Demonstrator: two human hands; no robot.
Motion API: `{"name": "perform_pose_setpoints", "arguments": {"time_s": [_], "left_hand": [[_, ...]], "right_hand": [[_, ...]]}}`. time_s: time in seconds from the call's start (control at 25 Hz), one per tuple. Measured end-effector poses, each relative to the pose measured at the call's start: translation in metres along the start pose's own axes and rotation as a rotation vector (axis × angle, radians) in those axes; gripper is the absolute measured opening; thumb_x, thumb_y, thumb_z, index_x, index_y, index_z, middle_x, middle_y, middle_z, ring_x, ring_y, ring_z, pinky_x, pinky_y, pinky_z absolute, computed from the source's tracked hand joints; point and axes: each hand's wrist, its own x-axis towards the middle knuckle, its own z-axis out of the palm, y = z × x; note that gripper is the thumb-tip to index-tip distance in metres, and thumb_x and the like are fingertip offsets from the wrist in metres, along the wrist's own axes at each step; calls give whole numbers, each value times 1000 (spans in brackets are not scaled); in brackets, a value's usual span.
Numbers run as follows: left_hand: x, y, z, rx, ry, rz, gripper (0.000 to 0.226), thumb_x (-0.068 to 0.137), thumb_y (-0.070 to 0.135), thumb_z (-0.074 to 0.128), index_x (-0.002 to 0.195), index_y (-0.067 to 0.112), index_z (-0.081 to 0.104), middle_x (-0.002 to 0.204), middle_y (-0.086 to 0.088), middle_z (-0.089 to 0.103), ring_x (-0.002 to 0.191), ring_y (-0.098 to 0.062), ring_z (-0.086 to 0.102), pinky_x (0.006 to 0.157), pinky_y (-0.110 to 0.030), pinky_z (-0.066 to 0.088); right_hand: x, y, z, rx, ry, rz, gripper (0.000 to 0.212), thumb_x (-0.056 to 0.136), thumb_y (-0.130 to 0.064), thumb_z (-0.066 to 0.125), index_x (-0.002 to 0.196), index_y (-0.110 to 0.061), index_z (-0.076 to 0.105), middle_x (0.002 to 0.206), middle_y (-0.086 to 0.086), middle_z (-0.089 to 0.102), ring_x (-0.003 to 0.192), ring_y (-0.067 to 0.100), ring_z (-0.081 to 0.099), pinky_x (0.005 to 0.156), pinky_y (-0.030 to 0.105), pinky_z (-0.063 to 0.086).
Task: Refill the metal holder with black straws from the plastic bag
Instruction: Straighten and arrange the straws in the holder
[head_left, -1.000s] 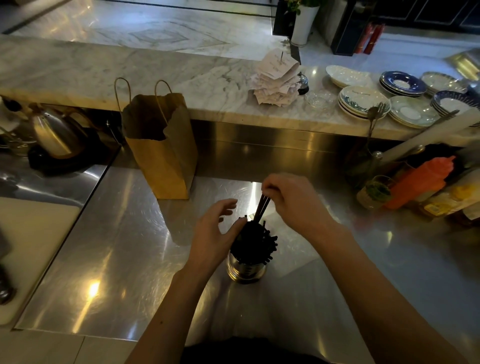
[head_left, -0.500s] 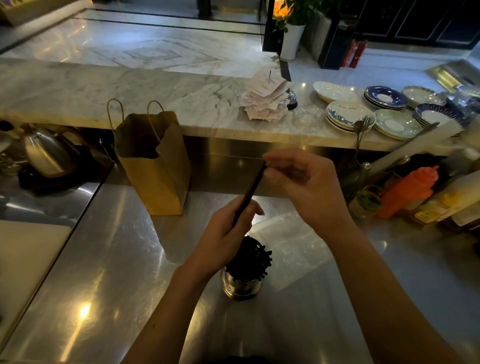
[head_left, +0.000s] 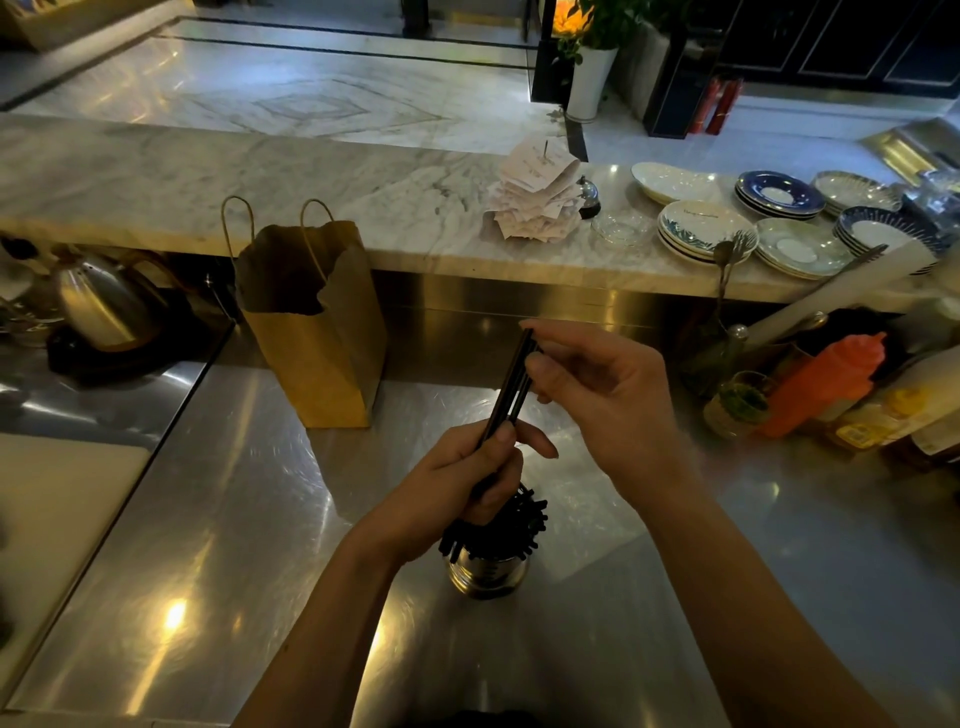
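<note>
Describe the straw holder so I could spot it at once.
Start at the steel counter below the marble bar. Near its middle, just below the left hand, stands a small metal holder bristling with black straws. Unlike the tall brown paper bag behind it to the left, it is short, round and shiny.
</note>
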Motion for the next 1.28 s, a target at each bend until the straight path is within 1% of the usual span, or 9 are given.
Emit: {"name": "perform_pose_setpoints", "arguments": {"time_s": [0.08, 0.2, 0.4, 0.56, 0.64, 0.72, 0.84, 1.08, 1.28], "left_hand": [[-1, 0, -1, -20, -21, -9, 35, 97, 39, 40, 105, 16, 65, 57, -1, 33, 47, -18, 18, 46, -33, 15], [-1, -1, -1, -25, -34, -21, 35, 97, 39, 40, 104, 16, 66, 57, 0, 34, 47, -20, 16, 46, -33, 14], [-2, -1, 0, -70, -44, -36, 34, 98, 36, 39, 104, 16, 65, 57, 2, 37, 45, -13, 21, 44, -29, 16], [-3, 1, -1, -66, -41, -26, 34, 99, 35, 38, 106, 14, 64, 57, 2, 38, 45, -11, 23, 42, -27, 18], [-3, 2, -1, -55, -40, -20, 35, 100, 34, 37, 108, 12, 63, 57, 2, 39, 45, -12, 23, 43, -29, 18], [-4, 2, 0, -53, -39, -23, 34, 100, 33, 36, 109, 12, 63, 57, 2, 39, 45, -14, 22, 44, -31, 16], [-5, 2, 1, -21, -29, -30, 34, 100, 34, 37, 109, 14, 63, 57, 1, 39, 46, -17, 22, 46, -34, 15], [-5, 6, -1, 53, -10, -50, 35, 99, 36, 37, 110, 15, 63, 58, 2, 41, 47, -12, 28, 44, -24, 24], [-7, 5, 0, 115, -11, -43, 34, 99, 36, 39, 109, 15, 64, 59, 1, 41, 48, -12, 30, 45, -25, 25]], "right_hand": [[-2, 1, 2, -28, 30, -29, 28, 86, -2, 66, 112, -13, 68, 95, 3, 74, 86, 13, 72, 73, 20, 54], [-4, 3, 4, -40, 64, -34, 23, 85, -3, 67, 107, -12, 69, 92, 1, 74, 83, 12, 72, 69, 18, 53], [-4, 4, 1, -1, 113, -22, 16, 84, -6, 69, 99, -10, 71, 86, 4, 75, 75, 19, 72, 64, 23, 55], [-5, 3, 3, -32, 131, -38, 16, 85, -6, 68, 100, -10, 70, 88, 3, 75, 79, 16, 73, 67, 23, 56], [-6, 4, 3, -115, 131, -75, 16, 86, -9, 68, 101, -12, 70, 91, 2, 74, 83, 15, 72, 72, 29, 59], [-5, 6, 1, -296, 135, -199, 16, 86, -11, 68, 102, -11, 71, 93, 2, 74, 84, 14, 71, 73, 34, 59], [-6, 8, 0, -482, 150, -363, 16, 87, -12, 68, 102, -9, 72, 94, 2, 73, 81, 11, 69, 69, 29, 57], [-6, 7, -5, -507, 114, -361, 18, 87, -11, 68, 104, -10, 72, 99, -3, 69, 83, 7, 67, 69, 21, 56], [-2, 5, -12, -399, 85, -240, 14, 82, -9, 71, 94, -16, 71, 105, 0, 69, 96, 6, 66, 77, 19, 55]]}}
